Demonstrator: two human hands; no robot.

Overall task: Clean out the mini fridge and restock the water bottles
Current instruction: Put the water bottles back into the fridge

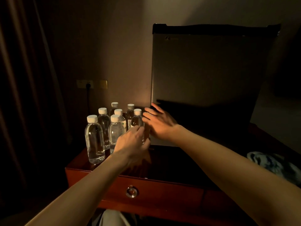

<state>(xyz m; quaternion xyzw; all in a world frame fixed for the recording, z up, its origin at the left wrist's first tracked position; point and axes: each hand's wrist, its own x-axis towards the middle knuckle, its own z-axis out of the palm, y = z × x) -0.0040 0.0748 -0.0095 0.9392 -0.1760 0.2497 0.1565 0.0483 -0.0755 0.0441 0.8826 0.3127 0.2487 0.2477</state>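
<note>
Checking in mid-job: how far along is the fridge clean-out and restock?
Done: nothing visibly; the mini fridge door looks closed. In hand: the left hand touches the nearest of seven water bottles beside the fridge, grip unclear; the right hand reaches open-fingered at the door's left edge. Left: opening, cleaning, restocking; a cloth lies on the cabinet.

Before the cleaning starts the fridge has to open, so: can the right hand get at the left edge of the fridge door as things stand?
Probably yes. The right hand is open, its fingertips already at the left edge of the closed fridge door. The nearest water bottle stands just left of it.
</note>
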